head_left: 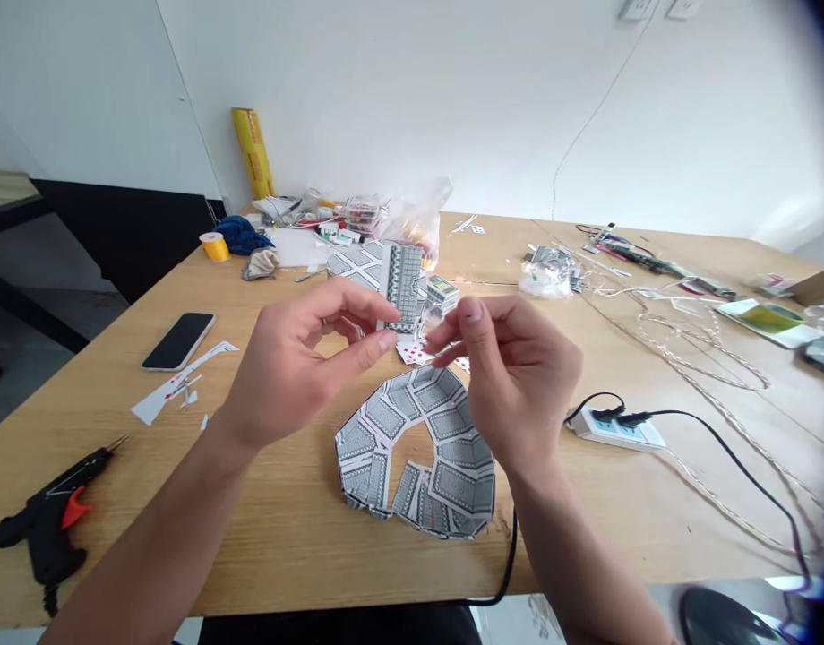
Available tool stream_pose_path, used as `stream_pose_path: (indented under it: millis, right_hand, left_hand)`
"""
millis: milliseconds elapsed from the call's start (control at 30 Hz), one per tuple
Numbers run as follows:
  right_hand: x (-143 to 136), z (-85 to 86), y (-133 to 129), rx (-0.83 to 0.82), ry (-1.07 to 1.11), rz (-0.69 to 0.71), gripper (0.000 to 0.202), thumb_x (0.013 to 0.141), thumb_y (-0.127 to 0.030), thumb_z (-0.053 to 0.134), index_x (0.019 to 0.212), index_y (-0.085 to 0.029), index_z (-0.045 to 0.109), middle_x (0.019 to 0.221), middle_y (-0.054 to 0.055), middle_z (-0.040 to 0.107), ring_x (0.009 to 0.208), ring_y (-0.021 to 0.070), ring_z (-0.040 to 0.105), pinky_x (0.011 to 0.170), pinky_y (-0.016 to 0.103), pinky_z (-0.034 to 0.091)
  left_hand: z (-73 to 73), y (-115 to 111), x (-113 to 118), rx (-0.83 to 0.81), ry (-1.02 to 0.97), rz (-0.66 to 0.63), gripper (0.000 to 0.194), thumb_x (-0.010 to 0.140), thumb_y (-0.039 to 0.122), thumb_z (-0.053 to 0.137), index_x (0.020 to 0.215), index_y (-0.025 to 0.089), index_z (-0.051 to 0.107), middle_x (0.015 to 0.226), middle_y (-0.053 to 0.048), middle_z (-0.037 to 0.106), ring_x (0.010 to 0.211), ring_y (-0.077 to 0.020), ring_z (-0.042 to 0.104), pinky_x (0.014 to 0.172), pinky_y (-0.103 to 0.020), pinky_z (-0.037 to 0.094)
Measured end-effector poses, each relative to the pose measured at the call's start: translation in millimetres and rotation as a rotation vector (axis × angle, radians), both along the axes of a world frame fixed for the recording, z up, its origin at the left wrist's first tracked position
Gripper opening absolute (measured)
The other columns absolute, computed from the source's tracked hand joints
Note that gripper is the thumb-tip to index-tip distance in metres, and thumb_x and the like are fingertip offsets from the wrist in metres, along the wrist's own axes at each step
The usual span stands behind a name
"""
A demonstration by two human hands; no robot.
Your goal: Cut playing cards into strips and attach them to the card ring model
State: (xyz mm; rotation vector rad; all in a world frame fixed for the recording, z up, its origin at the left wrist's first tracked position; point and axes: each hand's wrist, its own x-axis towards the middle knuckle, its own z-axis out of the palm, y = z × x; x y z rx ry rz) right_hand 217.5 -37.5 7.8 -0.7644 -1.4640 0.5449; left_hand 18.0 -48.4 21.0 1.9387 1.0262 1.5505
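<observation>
My left hand (297, 358) pinches a grey-patterned playing card (404, 285) by its lower left edge, thumb in front, and holds it upright above the table. Just right of the card is my right hand (512, 363), its thumb and fingertips pressed together; whatever they hold, if anything, is too small to make out. Below both hands lies a ring-shaped tray built from playing cards (456, 484), with raised sides and a hole in its middle. Behind the held card, a flat piece made of cards (351, 260) is partly hidden. Red-suited cards (412, 352) lie face up between the hands.
At the left are a black glue gun (63, 511), a phone (178, 341) and card scraps (160, 396). A card deck (442, 291) and a plastic bag (422, 219) stand behind. To the right are a power strip (620, 430) and twisted cables (694, 385).
</observation>
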Motion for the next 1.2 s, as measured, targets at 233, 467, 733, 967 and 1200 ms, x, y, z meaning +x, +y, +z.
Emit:
stream_pose_path:
  millis: [233,467,733,967,1200]
  right_hand:
    - [6,1.1,-2,0.083,-0.104,-0.08,0.016,0.103,-0.021,0.072,0.115,-0.029,0.077,0.108,0.006,0.08,0.114,0.0265,0.077,0.106,0.051,0.063]
    - [4,3.4,-10,0.148,-0.148,0.023,0.02,0.098,-0.016,0.077,0.113,-0.029,0.079,0.116,0.005,0.081,0.112,0.0262,0.077,0.104,0.051,0.064]
    - [3,3.0,-9,0.044,-0.132,0.148,0.023,0.096,-0.015,0.081,0.115,-0.027,0.083,0.115,0.003,0.083,0.106,0.0224,0.079,0.099,0.045,0.069]
    - [3,4.7,-9,-0.029,-0.014,0.213,0.024,0.091,-0.013,0.085,0.111,-0.027,0.083,0.108,0.002,0.082,0.094,0.018,0.079,0.087,0.036,0.072]
    - [7,7.1,-11,-0.044,-0.001,0.285,0.029,0.093,-0.015,0.081,0.119,-0.028,0.082,0.118,0.005,0.081,0.106,0.0222,0.077,0.092,0.043,0.071]
  left_hand:
    - [1.7,-1,1,0.007,-0.03,0.025,0.013,0.091,0.021,0.085,0.103,0.026,0.081,0.098,-0.001,0.08,0.089,-0.0165,0.073,0.079,-0.033,0.065]
    - [0.5,-2,2,0.027,-0.048,0.008,0.014,0.092,0.022,0.086,0.104,0.029,0.081,0.098,0.0,0.079,0.09,-0.0165,0.072,0.08,-0.034,0.063]
    - [-2.2,-5,3,0.022,-0.003,0.018,0.017,0.095,0.024,0.083,0.11,0.031,0.083,0.104,-0.002,0.081,0.093,-0.0184,0.074,0.081,-0.035,0.062]
    - [-0.8,-8,6,0.067,0.062,0.037,0.017,0.096,0.024,0.081,0.113,0.029,0.081,0.102,-0.002,0.08,0.089,-0.0188,0.073,0.083,-0.037,0.063]
    - [0.1,-9,8,0.106,0.048,-0.013,0.026,0.091,0.027,0.087,0.116,0.031,0.081,0.111,-0.004,0.081,0.094,-0.0215,0.074,0.088,-0.042,0.065]
